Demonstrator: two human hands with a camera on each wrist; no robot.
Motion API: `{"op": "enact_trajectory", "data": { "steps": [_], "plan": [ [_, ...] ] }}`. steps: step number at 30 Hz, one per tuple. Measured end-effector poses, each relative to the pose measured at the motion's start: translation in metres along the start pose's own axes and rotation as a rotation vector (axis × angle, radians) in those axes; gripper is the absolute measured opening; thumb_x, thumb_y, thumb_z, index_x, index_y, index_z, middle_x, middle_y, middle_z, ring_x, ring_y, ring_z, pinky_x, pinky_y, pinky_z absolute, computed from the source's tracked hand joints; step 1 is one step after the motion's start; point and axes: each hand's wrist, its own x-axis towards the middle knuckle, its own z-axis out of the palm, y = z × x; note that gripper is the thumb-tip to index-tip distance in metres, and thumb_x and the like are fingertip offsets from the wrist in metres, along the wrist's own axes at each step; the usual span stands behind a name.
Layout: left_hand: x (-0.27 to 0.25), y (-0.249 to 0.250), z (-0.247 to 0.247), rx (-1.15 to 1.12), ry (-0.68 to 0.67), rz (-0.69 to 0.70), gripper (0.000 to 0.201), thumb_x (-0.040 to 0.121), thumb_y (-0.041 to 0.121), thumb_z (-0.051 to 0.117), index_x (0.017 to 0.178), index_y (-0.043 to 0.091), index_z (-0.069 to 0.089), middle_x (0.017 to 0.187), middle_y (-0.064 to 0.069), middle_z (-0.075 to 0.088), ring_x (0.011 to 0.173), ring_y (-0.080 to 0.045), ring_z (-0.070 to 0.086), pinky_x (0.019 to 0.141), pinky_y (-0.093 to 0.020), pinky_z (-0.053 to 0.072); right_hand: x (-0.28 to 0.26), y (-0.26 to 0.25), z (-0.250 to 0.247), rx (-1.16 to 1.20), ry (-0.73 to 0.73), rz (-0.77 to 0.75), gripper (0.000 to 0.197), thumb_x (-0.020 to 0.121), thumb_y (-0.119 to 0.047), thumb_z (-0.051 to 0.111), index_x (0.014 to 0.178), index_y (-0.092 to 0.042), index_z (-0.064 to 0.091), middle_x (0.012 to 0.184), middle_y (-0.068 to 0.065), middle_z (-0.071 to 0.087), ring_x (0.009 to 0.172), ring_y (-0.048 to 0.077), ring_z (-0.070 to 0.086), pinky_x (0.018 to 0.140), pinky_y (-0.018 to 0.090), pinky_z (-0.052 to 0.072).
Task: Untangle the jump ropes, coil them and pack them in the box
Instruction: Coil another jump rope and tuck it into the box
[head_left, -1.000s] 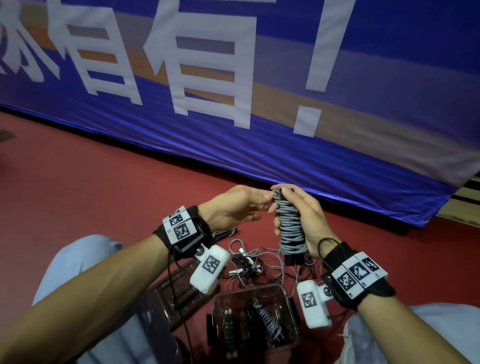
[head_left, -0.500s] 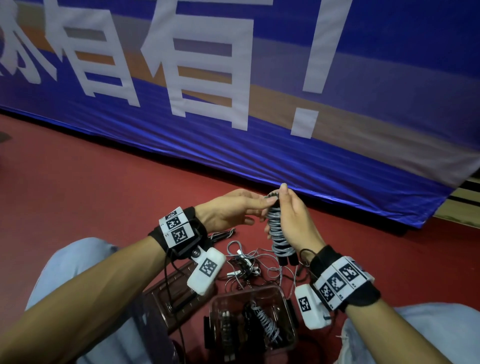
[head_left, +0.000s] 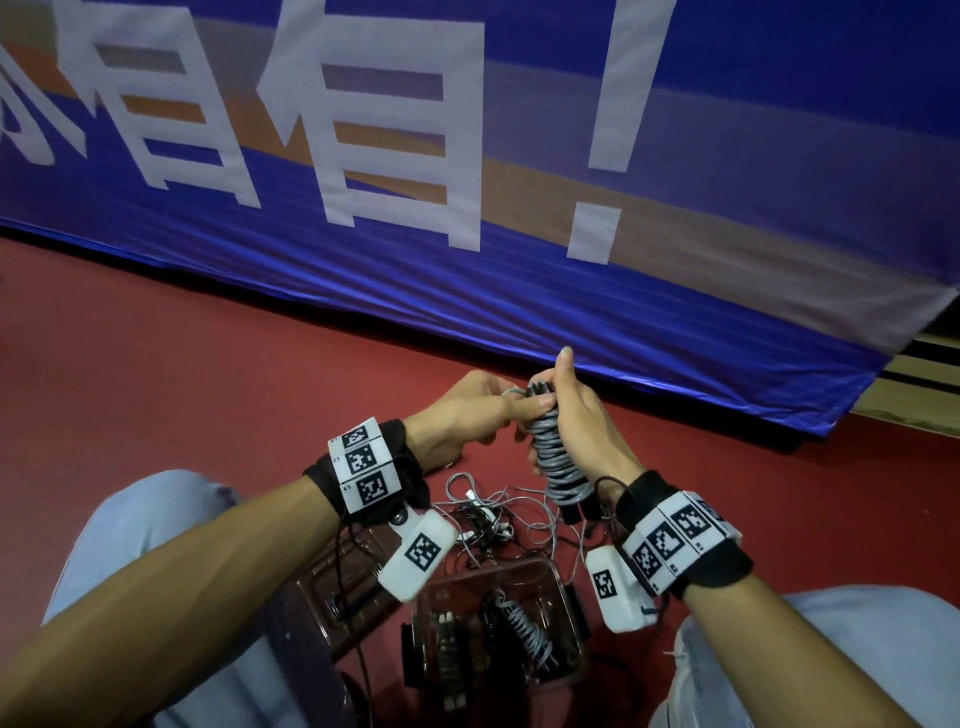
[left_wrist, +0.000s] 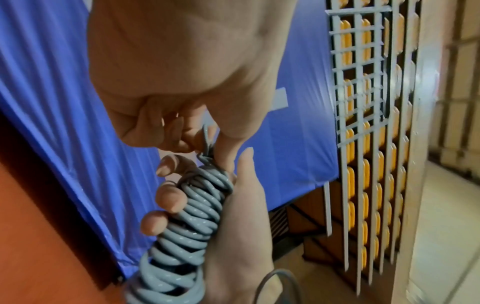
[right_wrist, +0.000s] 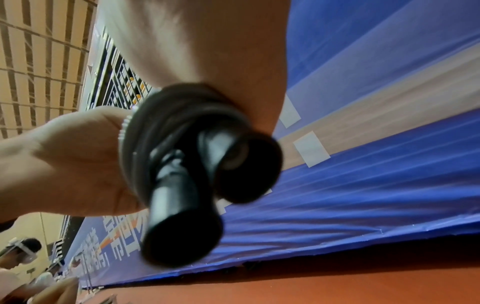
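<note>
A grey jump rope (head_left: 555, 457) is wound tightly round its two black handles (head_left: 575, 512) into an upright bundle. My right hand (head_left: 576, 421) grips that bundle (left_wrist: 187, 222) round the middle, thumb pointing up. My left hand (head_left: 467, 410) pinches the rope's loose end (left_wrist: 206, 142) at the top of the bundle. The black handle ends (right_wrist: 182, 232) fill the right wrist view. A clear plastic box (head_left: 566, 670) sits on the floor between my knees with a coiled grey rope (head_left: 527, 631) inside. Thin tangled ropes (head_left: 488, 514) lie on the floor behind the box.
The box lid (head_left: 332, 587) lies left of the box under my left wrist. A blue banner (head_left: 467, 182) hangs along the far edge of the red floor (head_left: 182, 364). My knees (head_left: 145, 519) flank the box. People stand far off in the right wrist view.
Both hands have shifted slightly left and up with the bundle. My right thumb has straightened upward, and my left fingers have closed on the rope end at the top.
</note>
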Motion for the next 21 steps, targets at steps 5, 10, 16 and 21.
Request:
{"op": "enact_trajectory", "data": {
  "steps": [5, 10, 16, 21],
  "plan": [
    [0.0, 0.002, -0.008, -0.179, -0.131, -0.09, 0.044, 0.075, 0.042, 0.083, 0.088, 0.006, 0.063, 0.073, -0.007, 0.058, 0.062, -0.009, 0.052, 0.051, -0.023, 0.026, -0.004, -0.007, -0.004, 0.013, -0.059, -0.012, 0.068, 0.098, -0.075, 0.016, 0.107, -0.023, 0.059, 0.079, 0.012, 0.072, 0.061, 0.03, 0.068, 0.061, 0.041, 0.059],
    [-0.004, -0.003, -0.005, -0.339, -0.209, -0.131, 0.023, 0.083, 0.034, 0.074, 0.094, 0.015, 0.068, 0.085, -0.004, 0.057, 0.063, -0.007, 0.049, 0.049, -0.022, 0.016, -0.009, -0.003, -0.007, -0.087, -0.042, 0.013, 0.069, 0.09, -0.087, 0.013, 0.109, -0.038, 0.058, 0.101, 0.009, 0.072, 0.09, 0.029, 0.071, 0.092, 0.053, 0.057],
    [-0.004, -0.001, -0.005, -0.296, -0.204, -0.212, 0.022, 0.089, 0.044, 0.067, 0.09, 0.024, 0.075, 0.082, 0.011, 0.059, 0.06, -0.004, 0.033, 0.054, -0.024, 0.011, -0.015, 0.004, -0.01, -0.172, -0.062, -0.042, 0.083, 0.096, -0.07, -0.002, 0.126, -0.024, 0.061, 0.107, 0.006, 0.072, 0.089, 0.012, 0.067, 0.087, 0.024, 0.057],
    [0.002, -0.007, 0.005, -0.185, -0.075, -0.319, 0.034, 0.071, 0.05, 0.077, 0.082, 0.021, 0.063, 0.081, 0.005, 0.051, 0.057, -0.006, 0.032, 0.048, -0.021, 0.018, -0.018, 0.011, -0.005, -0.396, -0.106, -0.092, 0.108, 0.08, -0.084, -0.008, 0.144, -0.018, 0.048, 0.107, 0.018, 0.073, 0.091, 0.016, 0.072, 0.082, 0.023, 0.052]
  ]
}}
